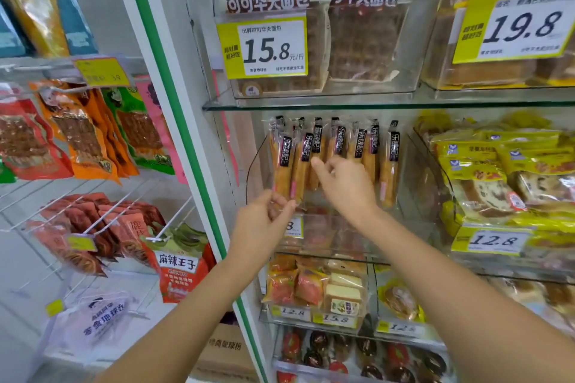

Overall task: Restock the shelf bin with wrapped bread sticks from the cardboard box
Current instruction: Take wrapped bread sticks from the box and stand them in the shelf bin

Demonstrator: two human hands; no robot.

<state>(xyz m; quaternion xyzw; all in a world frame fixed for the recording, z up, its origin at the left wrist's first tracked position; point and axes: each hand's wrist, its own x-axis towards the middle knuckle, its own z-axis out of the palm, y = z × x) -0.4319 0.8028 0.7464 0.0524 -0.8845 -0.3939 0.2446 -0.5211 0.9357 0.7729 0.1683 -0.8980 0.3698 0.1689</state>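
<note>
Several wrapped bread sticks (389,165) with black labels stand upright in a clear shelf bin (258,165) on the middle glass shelf. My left hand (261,224) pinches the bottom ends of two sticks (287,171) at the bin's left front. My right hand (345,183) reaches into the middle of the bin, fingers spread and touching the upright sticks; whether it grips one I cannot tell. A cardboard box (224,351) sits low on the floor between my forearms, mostly hidden.
Cocoa waffle bread bags (367,37) sit on the shelf above, behind a 15.8 price tag (264,47). Yellow-wrapped cakes (504,171) fill the bin to the right. Snack packets hang on wire racks at left (84,134). A green-edged post (174,121) divides the units.
</note>
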